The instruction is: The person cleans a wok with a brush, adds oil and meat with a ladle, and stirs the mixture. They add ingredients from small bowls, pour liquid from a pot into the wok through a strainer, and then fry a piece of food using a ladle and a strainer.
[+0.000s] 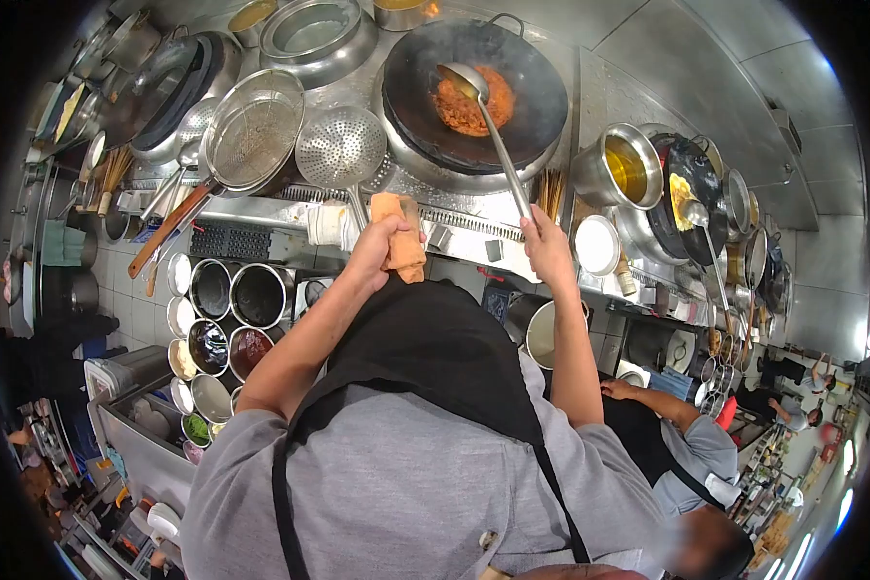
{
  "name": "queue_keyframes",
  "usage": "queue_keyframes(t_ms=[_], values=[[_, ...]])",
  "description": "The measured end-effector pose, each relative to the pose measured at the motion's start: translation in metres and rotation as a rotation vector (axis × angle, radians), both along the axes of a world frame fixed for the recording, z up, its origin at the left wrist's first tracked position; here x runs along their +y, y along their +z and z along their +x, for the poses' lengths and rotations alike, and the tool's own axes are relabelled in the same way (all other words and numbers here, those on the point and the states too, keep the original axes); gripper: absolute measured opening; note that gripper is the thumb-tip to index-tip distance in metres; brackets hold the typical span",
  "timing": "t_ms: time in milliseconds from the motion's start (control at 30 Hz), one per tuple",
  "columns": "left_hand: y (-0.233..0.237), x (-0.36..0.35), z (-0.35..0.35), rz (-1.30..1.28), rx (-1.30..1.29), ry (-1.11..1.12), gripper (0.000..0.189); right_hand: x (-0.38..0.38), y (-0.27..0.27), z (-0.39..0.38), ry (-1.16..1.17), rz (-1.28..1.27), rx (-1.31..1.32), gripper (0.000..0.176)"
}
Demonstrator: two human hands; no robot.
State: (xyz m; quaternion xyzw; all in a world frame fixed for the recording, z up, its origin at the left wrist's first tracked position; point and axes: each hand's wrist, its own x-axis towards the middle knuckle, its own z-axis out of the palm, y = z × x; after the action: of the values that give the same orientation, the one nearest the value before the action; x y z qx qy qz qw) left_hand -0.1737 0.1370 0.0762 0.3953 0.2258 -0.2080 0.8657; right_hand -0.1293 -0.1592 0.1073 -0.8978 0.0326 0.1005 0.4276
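My left hand (pixel 375 253) is closed around a folded orange cloth (pixel 404 232) at the counter's front edge. Just behind it, a perforated skimmer (pixel 340 145) lies over the counter, its handle pointing toward that hand. My right hand (pixel 548 255) grips the end of a long metal ladle (pixel 496 135). The ladle's bowl rests over reddish-orange food (pixel 474 108) inside a large black wok (pixel 411 82), and thin steam rises from it.
Left of the skimmer sits a wooden-handled wire strainer (pixel 253 126). Pots of sauce (pixel 251 350) stand at lower left. On the right are a pot of yellow oil (pixel 627 169), a white bowl (pixel 597 246) and a second wok (pixel 691 227); a co-worker (pixel 681 435) stands nearby.
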Motion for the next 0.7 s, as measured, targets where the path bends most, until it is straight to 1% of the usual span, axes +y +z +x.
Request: queue_keyframes(t_ms=[33, 67, 167, 200, 300, 333, 367, 433, 467, 500, 567, 633, 667, 700], values=[[-0.005, 0.0, 0.001, 0.004, 0.01, 0.01, 0.04, -0.002, -0.012, -0.001, 0.022, -0.036, -0.095, 0.042], [-0.009, 0.0, 0.001, 0.009, 0.02, 0.017, 0.039, -0.002, -0.03, 0.002, 0.02, -0.087, -0.102, 0.041], [-0.012, -0.004, 0.003, -0.023, 0.125, 0.017, 0.038, 0.006, -0.01, 0.023, 0.023, 0.012, 0.208, 0.041], [-0.01, -0.003, 0.004, -0.02, 0.103, 0.01, 0.037, 0.006, 0.0, 0.025, -0.021, 0.059, 0.258, 0.041], [-0.007, -0.001, 0.005, -0.011, 0.057, 0.014, 0.038, 0.005, -0.007, 0.013, 0.048, -0.048, -0.041, 0.043], [-0.007, 0.0, 0.006, -0.006, 0.055, 0.021, 0.038, 0.01, -0.014, 0.009, 0.006, 0.005, -0.025, 0.045], [-0.008, 0.0, 0.006, -0.002, 0.056, 0.026, 0.039, 0.01, -0.018, 0.01, 0.0, 0.062, 0.087, 0.046], [-0.013, 0.0, 0.008, -0.002, 0.079, 0.027, 0.04, 0.016, -0.007, 0.014, -0.015, 0.183, 0.31, 0.048], [-0.015, 0.0, 0.01, 0.001, 0.092, 0.023, 0.041, 0.01, -0.016, 0.02, -0.06, 0.178, 0.291, 0.047], [-0.012, 0.0, 0.011, 0.006, 0.091, 0.028, 0.038, 0.005, -0.012, 0.021, -0.061, 0.222, 0.272, 0.046], [-0.003, 0.0, 0.011, 0.007, 0.098, 0.047, 0.032, -0.004, 0.018, 0.011, 0.025, 0.068, 0.246, 0.046], [-0.002, 0.004, 0.013, -0.006, 0.126, 0.032, 0.035, -0.022, 0.029, -0.009, 0.114, -0.146, -0.015, 0.042], [0.0, 0.005, 0.015, 0.007, 0.147, 0.036, 0.037, -0.028, 0.037, -0.016, 0.08, -0.184, 0.021, 0.036], [0.0, 0.005, 0.017, 0.024, 0.167, 0.037, 0.04, -0.032, 0.036, -0.014, 0.115, -0.217, 0.056, 0.035]])
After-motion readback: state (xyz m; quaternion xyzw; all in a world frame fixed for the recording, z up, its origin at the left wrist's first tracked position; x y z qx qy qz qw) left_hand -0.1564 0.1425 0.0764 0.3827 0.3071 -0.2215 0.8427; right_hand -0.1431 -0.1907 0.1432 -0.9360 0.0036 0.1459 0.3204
